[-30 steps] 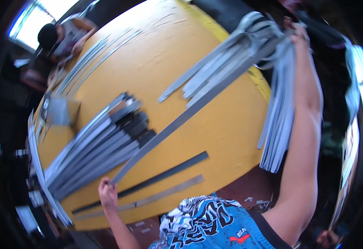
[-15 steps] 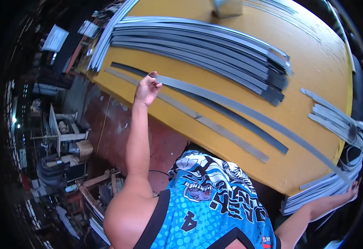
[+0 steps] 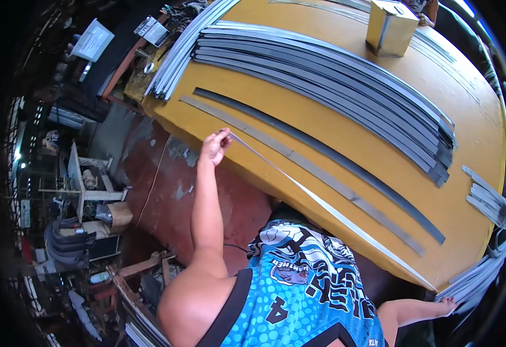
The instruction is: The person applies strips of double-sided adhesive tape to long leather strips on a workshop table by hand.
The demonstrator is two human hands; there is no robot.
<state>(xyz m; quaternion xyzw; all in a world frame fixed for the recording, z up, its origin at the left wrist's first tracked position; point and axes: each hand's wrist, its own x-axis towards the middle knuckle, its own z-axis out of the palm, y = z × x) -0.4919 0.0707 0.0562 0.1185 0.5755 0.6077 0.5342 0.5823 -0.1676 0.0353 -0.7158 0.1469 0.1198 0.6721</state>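
Observation:
My left hand (image 3: pixel 214 147) pinches one end of a long, thin grey strip (image 3: pixel 316 196) by the table's near edge. The strip runs taut and edge-on, down to the right. At its far end my right hand (image 3: pixel 446 306) has its fingers closed, beside a bundle of pale strips (image 3: pixel 478 277) hanging over the table corner. On the yellow table (image 3: pixel 322 136) lie a dark flat strip (image 3: pixel 322 152) and a worn grey strip (image 3: pixel 290 154), roughly parallel. Behind them is a wide stack of grey strips (image 3: pixel 322 92).
A square yellow tin (image 3: pixel 390 32) stands at the back of the table, near another person's hand (image 3: pixel 426 20). Pale strips (image 3: pixel 192 49) lie across the far left end. Shelving, a wooden frame (image 3: pixel 94 195) and a cardboard box (image 3: pixel 120 214) stand at the left on the red floor.
The held strip has come off the dark strip toward my body and turned edge-on. Both hands have moved nearer me. The view has shifted, bringing the tin and another person's hand into sight.

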